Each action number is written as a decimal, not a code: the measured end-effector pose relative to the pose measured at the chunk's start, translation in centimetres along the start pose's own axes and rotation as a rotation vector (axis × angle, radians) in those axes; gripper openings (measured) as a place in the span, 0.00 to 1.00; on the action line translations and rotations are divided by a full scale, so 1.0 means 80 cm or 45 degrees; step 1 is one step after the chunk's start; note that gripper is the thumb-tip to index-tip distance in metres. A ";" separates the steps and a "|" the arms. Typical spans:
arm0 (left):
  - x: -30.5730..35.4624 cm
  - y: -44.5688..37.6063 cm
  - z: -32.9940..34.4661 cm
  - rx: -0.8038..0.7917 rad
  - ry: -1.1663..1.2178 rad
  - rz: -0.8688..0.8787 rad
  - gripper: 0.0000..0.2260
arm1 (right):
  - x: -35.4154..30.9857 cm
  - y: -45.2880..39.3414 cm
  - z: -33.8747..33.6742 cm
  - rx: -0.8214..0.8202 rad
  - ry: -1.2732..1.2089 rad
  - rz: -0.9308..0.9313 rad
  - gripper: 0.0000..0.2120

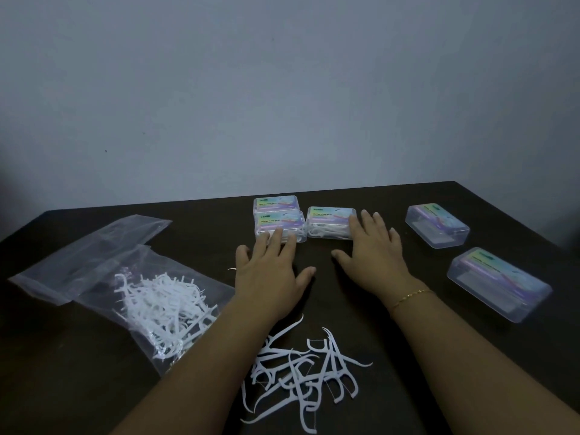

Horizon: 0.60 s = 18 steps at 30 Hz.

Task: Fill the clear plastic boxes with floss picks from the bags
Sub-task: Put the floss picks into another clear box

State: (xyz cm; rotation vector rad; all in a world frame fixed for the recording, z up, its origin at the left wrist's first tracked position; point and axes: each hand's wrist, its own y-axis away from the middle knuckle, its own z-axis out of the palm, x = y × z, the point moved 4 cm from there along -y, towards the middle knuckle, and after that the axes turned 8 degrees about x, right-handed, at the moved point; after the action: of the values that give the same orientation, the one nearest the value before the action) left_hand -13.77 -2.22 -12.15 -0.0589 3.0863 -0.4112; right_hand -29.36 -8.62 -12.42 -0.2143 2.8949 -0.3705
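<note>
Three closed clear boxes holding white floss picks sit at the table's middle back: two on the left [278,218], one behind the other, and a third [329,221] beside them. My left hand [271,273] lies flat with straight fingertips touching the front left box. My right hand [372,255] lies flat with fingertips against the third box's right end. Two more closed clear boxes lie at the right, one farther back [437,225] and one nearer [499,284]. A pile of loose floss picks [301,368] lies between my forearms. A clear bag of floss picks [160,304] lies at the left.
A second, flat clear bag [103,243] lies behind the filled bag on the dark table [62,387]. A grey wall stands right behind the table's back edge. A gold bracelet circles my right wrist.
</note>
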 end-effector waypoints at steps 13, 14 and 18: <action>0.007 0.008 -0.005 -0.011 -0.004 0.060 0.30 | 0.070 -0.005 -0.024 0.054 0.192 0.514 0.39; 0.007 0.008 -0.005 -0.005 0.003 0.065 0.30 | 0.068 -0.004 -0.026 0.080 0.200 0.509 0.38; 0.007 0.009 -0.005 0.033 0.025 0.085 0.30 | 0.060 -0.004 -0.036 0.185 0.241 0.473 0.38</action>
State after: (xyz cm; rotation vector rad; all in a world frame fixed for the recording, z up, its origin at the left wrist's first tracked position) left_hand -14.38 -1.45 -11.97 0.0489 3.0913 -0.4512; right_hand -34.63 -9.06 -10.51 0.3978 2.9829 -0.5538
